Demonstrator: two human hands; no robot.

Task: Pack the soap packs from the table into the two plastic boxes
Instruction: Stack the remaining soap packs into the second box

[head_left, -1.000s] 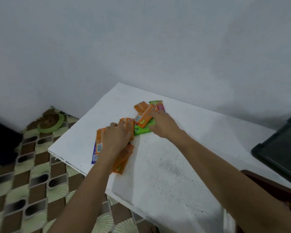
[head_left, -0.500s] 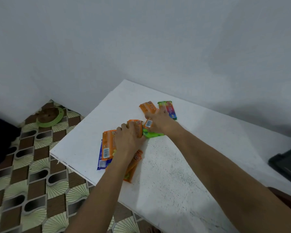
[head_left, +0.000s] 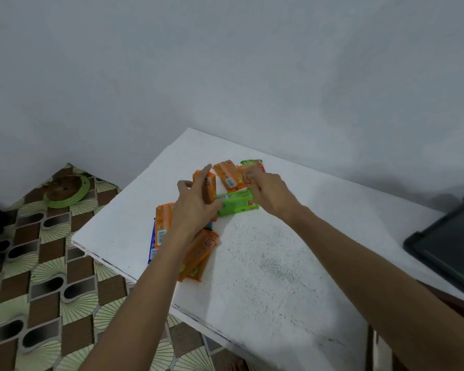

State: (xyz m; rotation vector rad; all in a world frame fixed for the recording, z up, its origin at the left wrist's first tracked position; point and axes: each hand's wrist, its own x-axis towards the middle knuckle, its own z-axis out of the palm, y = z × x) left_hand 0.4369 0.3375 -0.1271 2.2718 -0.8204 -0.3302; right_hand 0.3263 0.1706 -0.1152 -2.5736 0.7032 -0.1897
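Observation:
Several soap packs lie bunched near the far left corner of the white table (head_left: 265,269). My left hand (head_left: 196,207) grips an upright orange pack (head_left: 209,187), index finger pointing up. My right hand (head_left: 268,191) holds a green pack (head_left: 236,203) by its right end, just above the table. Another orange pack (head_left: 228,175) and a green-and-red pack (head_left: 252,163) lie behind the hands. More orange packs (head_left: 198,254) and a blue pack (head_left: 152,245) lie under my left wrist, partly hidden.
A dark plastic box (head_left: 447,247) shows at the right edge of the table. A wall stands close behind the table. To the left is patterned floor with a green-rimmed bowl (head_left: 66,190). The table's left edge is close to the packs.
Both hands were pressing flat on the packs. Now the left hand has lifted an orange pack upright and the right hand has taken hold of the green pack.

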